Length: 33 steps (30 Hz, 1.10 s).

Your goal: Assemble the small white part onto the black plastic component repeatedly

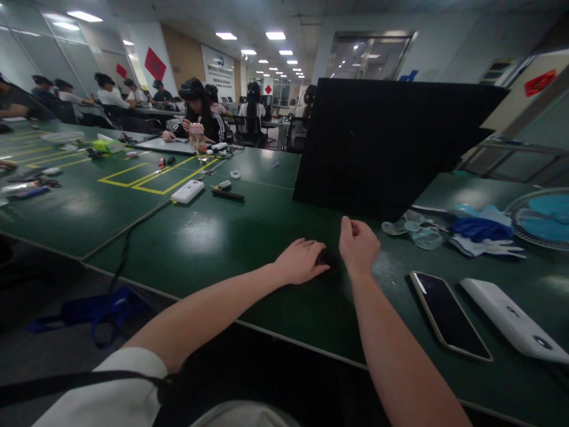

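My left hand [303,261] lies palm down on the green table, its fingers and thumb closed around a small black object [325,257]. Most of that object is in shadow or hidden by the hand, so its kind does not show. Just to the right, my right hand [359,244] is held up with the fingers curled in and the thumb pointing upward. What those fingers hold, if anything, is hidden. Behind both hands a large black panel [377,142] stands upright on the table, leaning slightly.
On the right lie a phone [450,314], a white power bank [511,317], gloves [482,231], clear plastic pieces [420,231] and a round blue fan [549,210]. Another white power bank [188,191] and a bottle [199,145] are at left. A person [200,112] sits opposite.
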{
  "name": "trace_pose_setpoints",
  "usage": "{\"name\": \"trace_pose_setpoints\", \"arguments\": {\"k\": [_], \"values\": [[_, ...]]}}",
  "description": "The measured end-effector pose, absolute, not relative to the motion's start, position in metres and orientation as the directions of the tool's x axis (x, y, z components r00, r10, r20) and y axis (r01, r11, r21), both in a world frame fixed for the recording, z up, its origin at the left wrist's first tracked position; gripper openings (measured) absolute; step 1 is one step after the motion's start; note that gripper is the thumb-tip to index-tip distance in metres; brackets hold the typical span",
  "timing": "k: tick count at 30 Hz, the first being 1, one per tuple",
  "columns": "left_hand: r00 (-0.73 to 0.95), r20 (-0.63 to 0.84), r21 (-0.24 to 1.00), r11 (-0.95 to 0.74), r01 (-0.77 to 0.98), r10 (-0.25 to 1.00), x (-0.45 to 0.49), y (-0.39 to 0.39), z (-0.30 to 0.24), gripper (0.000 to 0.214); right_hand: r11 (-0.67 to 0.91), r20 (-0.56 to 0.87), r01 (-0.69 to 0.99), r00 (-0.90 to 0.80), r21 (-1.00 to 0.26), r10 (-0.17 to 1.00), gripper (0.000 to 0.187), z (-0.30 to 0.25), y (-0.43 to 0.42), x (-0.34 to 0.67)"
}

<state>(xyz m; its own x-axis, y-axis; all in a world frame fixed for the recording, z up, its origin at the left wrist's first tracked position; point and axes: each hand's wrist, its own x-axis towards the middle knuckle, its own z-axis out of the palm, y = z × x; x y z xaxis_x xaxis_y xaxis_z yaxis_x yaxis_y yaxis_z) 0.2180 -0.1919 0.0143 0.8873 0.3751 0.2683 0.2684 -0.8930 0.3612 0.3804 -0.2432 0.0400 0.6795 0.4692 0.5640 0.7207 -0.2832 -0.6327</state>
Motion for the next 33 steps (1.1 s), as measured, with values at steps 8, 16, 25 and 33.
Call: {"name": "trace_pose_setpoints", "arguments": {"k": [8,16,25,33], "values": [[0.606,0.540,0.595,-0.774,0.214,0.583,0.169,-0.149,0.029,0.041,-0.165,0.511,0.819,0.486,-0.550,0.709,0.048,0.043,-0.248,0.374],[0.659,0.302,0.614,-0.669,0.418,0.689,0.093,-0.097,0.000,0.048,0.214,0.073,0.934,-0.202,-0.286,0.977,0.038,0.042,-0.253,0.300],[0.746,0.249,0.569,-0.717,0.403,0.617,0.108,-0.117,0.002,0.046,-0.024,0.152,0.935,0.083,-0.354,0.985,0.024,0.030,-0.249,0.310],[0.779,0.238,0.572,-0.732,0.371,0.580,0.111,-0.126,0.001,0.050,0.267,0.471,0.814,0.009,-0.515,0.882,0.021,0.030,-0.248,0.293]]}}
